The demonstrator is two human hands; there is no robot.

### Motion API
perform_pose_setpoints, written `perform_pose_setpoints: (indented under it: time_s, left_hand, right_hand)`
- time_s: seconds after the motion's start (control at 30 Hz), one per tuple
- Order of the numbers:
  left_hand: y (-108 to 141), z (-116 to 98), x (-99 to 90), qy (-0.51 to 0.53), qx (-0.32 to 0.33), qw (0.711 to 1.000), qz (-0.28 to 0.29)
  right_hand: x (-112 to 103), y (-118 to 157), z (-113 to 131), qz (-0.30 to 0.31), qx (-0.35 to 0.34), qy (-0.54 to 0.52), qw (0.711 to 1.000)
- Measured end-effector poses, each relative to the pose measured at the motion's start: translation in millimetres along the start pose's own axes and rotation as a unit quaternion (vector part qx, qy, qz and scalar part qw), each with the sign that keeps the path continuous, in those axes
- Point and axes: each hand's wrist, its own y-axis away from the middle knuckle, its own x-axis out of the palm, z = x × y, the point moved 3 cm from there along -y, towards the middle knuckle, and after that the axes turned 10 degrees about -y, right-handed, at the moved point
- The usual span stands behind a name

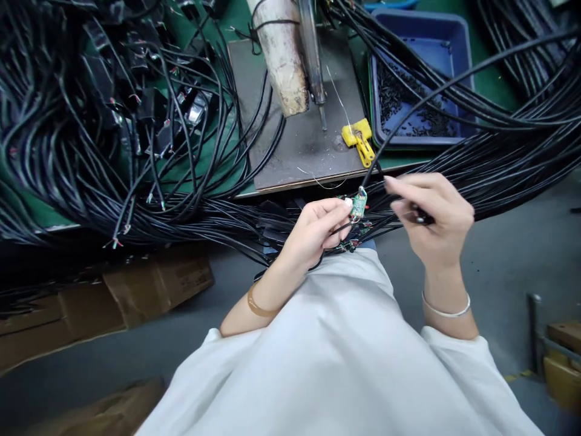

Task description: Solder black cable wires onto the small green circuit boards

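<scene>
My left hand pinches a small green circuit board by its left edge, with a black cable joined to its top end. To the right of the board, my right hand is closed, thumb and forefinger together; small dark items show in its curled fingers, too small to name. Beyond the hands, a soldering iron points down over a brown board. A yellow clip with a yellow pad lies near that board's right edge, thin solder wire beside it.
Bundles of black cables run along the table edge on both sides. A blue tray with small black tubes stands at the back right, cables crossing it. Cardboard boxes are below left. More green circuit boards hang near my lap.
</scene>
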Motion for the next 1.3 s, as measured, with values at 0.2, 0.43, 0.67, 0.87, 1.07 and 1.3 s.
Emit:
perform_pose_setpoints:
  time_s: [0.2,0.43,0.67,0.87,1.07,1.3]
  left_hand:
    - [6.4,-7.0,-4.0,-0.003,-0.038,0.997,0.068]
    - [6.6,-11.4,-7.3,-0.065,0.103,0.992,-0.022]
    - [3.9,-15.8,-11.3,-0.033,0.11,0.993,-0.026]
    - [2.0,-16.6,-5.9,-0.112,0.18,0.975,-0.073]
    - [-1.5,-16.3,-5.1,-0.109,0.18,0.977,-0.024]
    - [-2.3,-16.7,-1.3,-0.116,0.158,0.98,0.005]
  right_hand:
    - [10.4,-44.5,-6.0,0.264,-0.065,-0.105,0.957]
    - [11.7,-66.8,-6.4,0.287,-0.101,-0.11,0.946]
    - [6.9,-69.2,-11.3,0.258,-0.059,-0.129,0.955]
    - [7.0,-77.3,-13.0,0.289,0.067,-0.105,0.949]
    - [6.6,-82.0,-16.4,0.294,0.121,-0.176,0.932]
    - [8.0,-80.9,-23.1,0.287,0.14,-0.212,0.924]
